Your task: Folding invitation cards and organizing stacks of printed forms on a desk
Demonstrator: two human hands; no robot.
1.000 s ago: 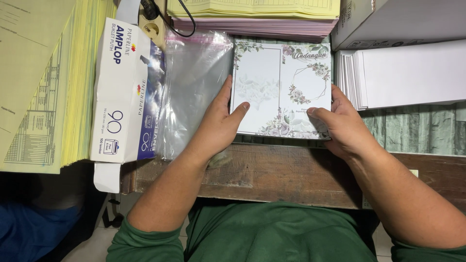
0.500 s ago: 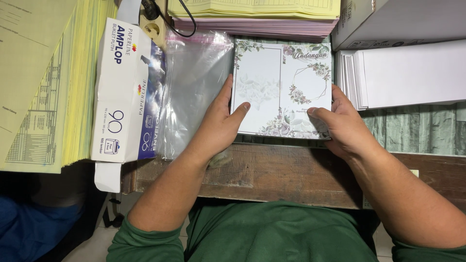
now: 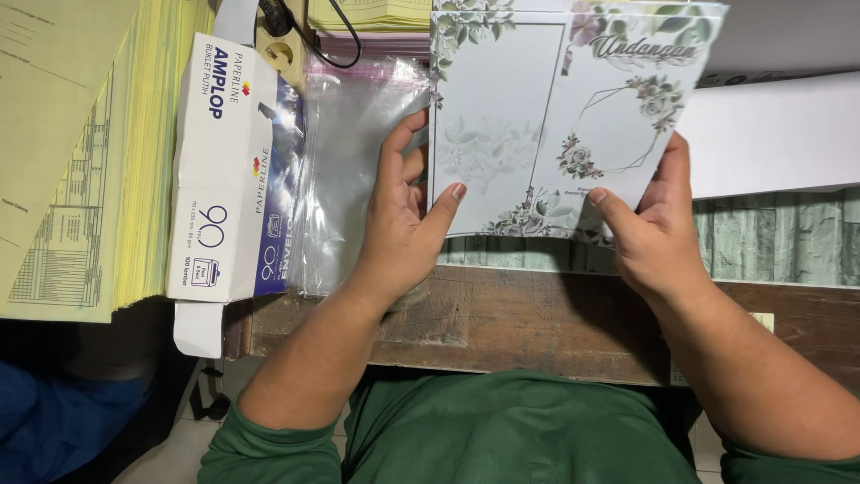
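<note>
A floral invitation card (image 3: 537, 116), white with grey-green leaves and a gold hexagon frame, is held up over the wooden table (image 3: 502, 314). My left hand (image 3: 408, 215) grips its lower left edge, thumb on the front. My right hand (image 3: 649, 229) grips its lower right corner, thumb on the face. Both forearms reach in from the bottom, in green sleeves. A stack of clear plastic sleeves (image 3: 345, 170) lies just left of my left hand.
A white and blue envelope box (image 3: 228, 170) lies left of the plastic sleeves. Thick stacks of yellow paper (image 3: 90, 152) fill the far left. A white box (image 3: 770, 134) sits at the right. More paper stacks (image 3: 367, 13) and a black cable (image 3: 345, 36) lie at the top.
Both hands have lifted the card off the table and raised it toward the camera, tilted slightly to the right.
</note>
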